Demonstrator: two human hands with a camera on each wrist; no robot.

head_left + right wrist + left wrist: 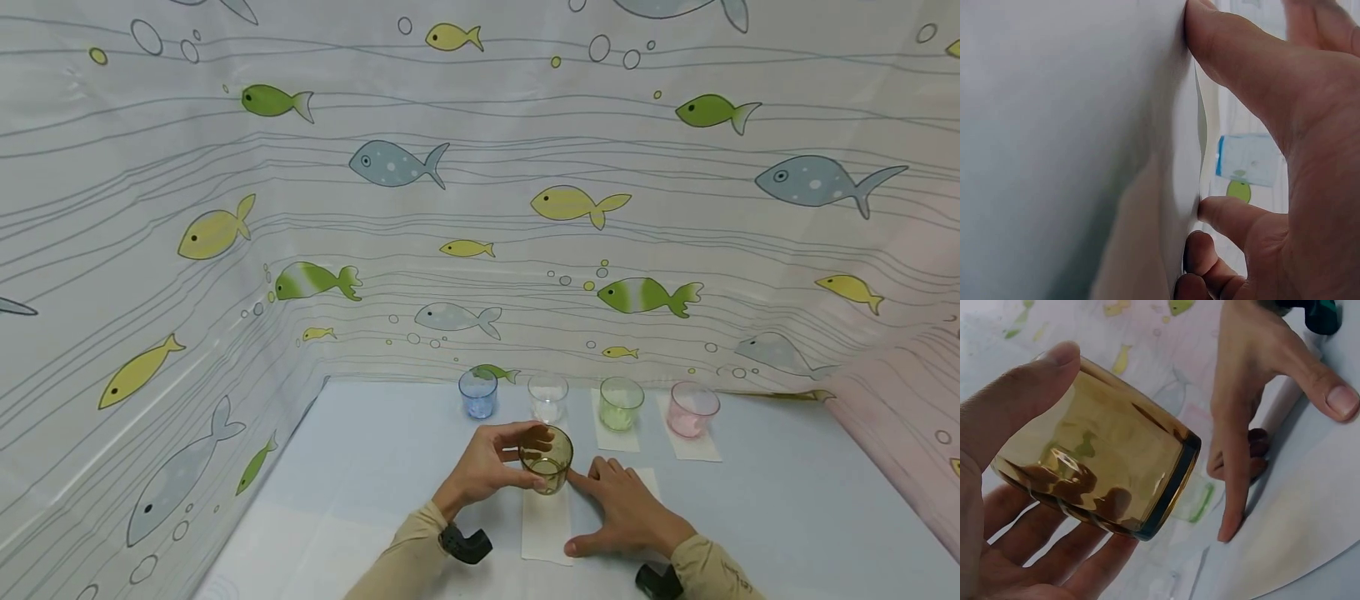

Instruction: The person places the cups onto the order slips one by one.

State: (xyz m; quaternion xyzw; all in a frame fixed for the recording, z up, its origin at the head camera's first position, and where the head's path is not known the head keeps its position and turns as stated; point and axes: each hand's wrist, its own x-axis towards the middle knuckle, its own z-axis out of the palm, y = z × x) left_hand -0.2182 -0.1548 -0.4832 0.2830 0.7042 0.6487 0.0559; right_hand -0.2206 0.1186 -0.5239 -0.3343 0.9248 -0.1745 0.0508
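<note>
An amber glass tumbler is held in my left hand, the thumb on one side and the fingers around the other. The left wrist view shows the tumbler tilted in that view and raised off the table. Under it, a white paper strip lies on the table. My right hand rests on the table just right of the tumbler, index finger extended and thumb spread. In the right wrist view, the right thumb and index finger touch the surface at the paper's edge.
Behind the hands stand a blue glass, a clear glass, a green glass and a pink glass in a row. Paper strips lie under the green and pink ones. Another strip is partly behind my right hand. Fish-print sheets wall the table.
</note>
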